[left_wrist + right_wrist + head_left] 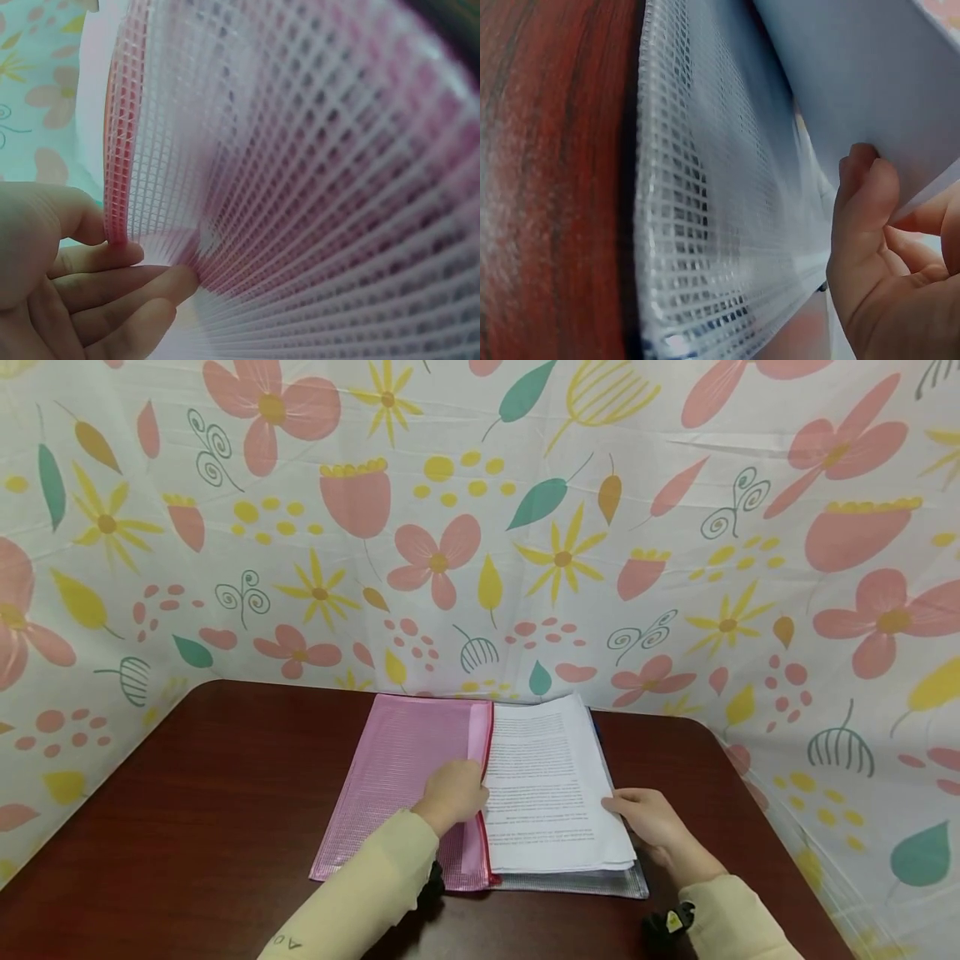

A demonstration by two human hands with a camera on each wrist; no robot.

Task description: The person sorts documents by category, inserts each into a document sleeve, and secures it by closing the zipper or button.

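A pink mesh zip pouch (405,777) lies flat on the dark brown table (225,802). My left hand (468,785) grips its right edge by the red zipper, and the left wrist view shows thumb and fingers (112,251) pinching the pink mesh (300,187). To its right, a stack of printed paper (547,785) rests on a clear white mesh pouch (577,883). My right hand (618,806) holds the stack's right edge. In the right wrist view its fingers (862,195) curl against the paper (870,75) above the white mesh (705,225).
A floral cloth (480,527) walls in the table at the back and on both sides. The table's rounded far corners lie close to the cloth. Bare wood (547,187) shows left and right of the pouches.
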